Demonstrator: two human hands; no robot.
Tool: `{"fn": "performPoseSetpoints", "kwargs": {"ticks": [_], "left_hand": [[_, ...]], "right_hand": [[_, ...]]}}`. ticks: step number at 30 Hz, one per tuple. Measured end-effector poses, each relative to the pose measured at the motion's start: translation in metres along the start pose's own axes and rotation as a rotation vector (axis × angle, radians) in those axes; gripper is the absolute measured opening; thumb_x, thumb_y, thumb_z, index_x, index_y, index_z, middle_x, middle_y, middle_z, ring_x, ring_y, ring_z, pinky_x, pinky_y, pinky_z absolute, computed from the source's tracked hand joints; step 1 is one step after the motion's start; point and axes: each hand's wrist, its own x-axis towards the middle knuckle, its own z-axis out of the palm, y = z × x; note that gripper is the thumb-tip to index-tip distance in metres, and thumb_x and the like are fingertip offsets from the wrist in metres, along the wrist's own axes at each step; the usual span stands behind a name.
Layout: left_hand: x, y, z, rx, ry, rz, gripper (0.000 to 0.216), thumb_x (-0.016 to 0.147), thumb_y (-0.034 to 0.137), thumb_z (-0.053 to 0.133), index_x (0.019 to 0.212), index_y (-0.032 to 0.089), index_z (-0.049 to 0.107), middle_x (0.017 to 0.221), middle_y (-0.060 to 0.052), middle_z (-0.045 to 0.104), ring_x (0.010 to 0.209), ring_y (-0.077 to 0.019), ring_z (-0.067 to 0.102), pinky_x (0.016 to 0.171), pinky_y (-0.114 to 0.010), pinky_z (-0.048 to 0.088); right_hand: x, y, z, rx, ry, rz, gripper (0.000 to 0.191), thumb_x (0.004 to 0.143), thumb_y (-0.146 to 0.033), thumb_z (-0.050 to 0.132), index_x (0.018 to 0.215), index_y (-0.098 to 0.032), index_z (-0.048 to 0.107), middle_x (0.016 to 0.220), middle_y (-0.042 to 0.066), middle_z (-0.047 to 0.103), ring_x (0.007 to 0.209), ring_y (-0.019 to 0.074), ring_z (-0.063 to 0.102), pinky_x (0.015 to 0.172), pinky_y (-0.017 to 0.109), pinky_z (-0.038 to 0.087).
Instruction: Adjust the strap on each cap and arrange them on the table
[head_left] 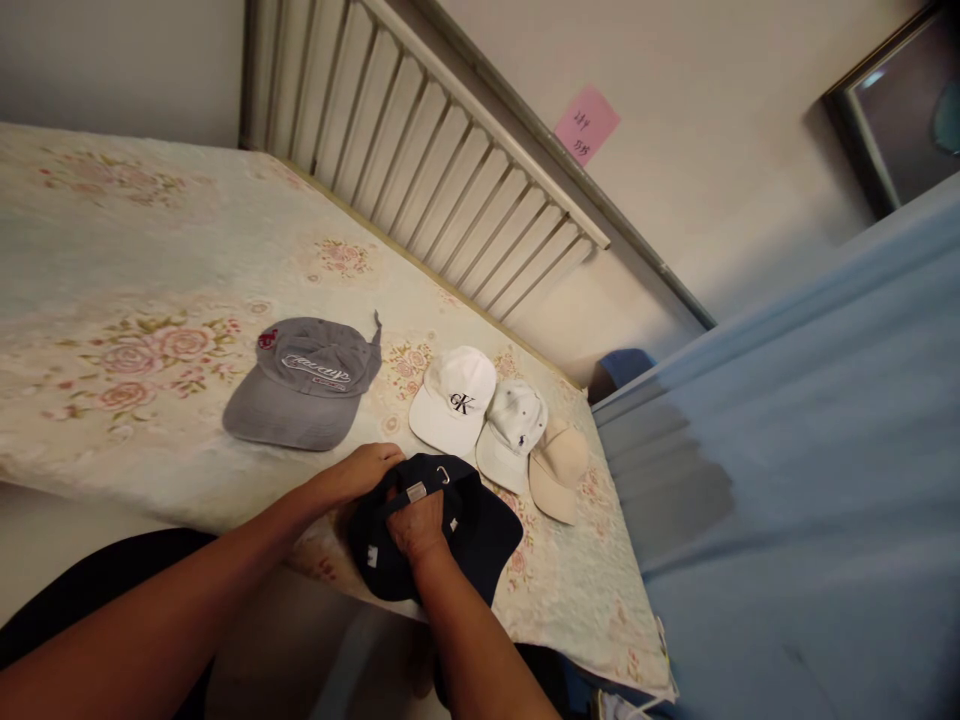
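Probably light and floppy, the navy cap (pixel 474 540) is lying at lower centre on the bed (pixel 150 260); left hand (pixel 367 470) and right hand (pixel 417 527) are pinching its rear strap (pixel 417 491) (likely the firmest hold).

Beyond navy cap (pixel 480 540): white cap (pixel 454 400), pale cap (pixel 514 430) & beige cap (pixel 559 470) packed in a row, no way thru. Beyond-left: grey cap (pixel 300 385); open gap btw it & white cap. Far left: bedspread (pixel 150 250) free.

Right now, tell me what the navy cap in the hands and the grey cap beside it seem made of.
Navy cap, gripped by the left hand and right hand: likely cotton twill, matte, softly creased; its strap buckle glints like metal. Grey cap: probably washed cotton, faded matte, with stitched lettering.
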Motion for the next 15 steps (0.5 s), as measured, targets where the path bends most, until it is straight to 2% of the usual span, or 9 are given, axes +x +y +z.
{"fn": "performPoseSetpoints", "kwargs": {"ticks": [15], "left_hand": [[0.0011,-0.0031,-0.0005,0.039,-0.019,0.014,0.038,0.082,0.043,0.037,0.074,0.018,0.063,0.083,-0.007,0.069,0.084,-0.0219,0.061,0.079,-0.03,0.043]], "right_hand": [[0.0004,-0.0002,0.0002,0.031,0.015,0.014,0.023,0.086,-0.028,0.047,0.095,-0.019,0.067,0.096,0.01,0.07,0.095,0.0239,0.063,0.088,0.036,0.047]]}}
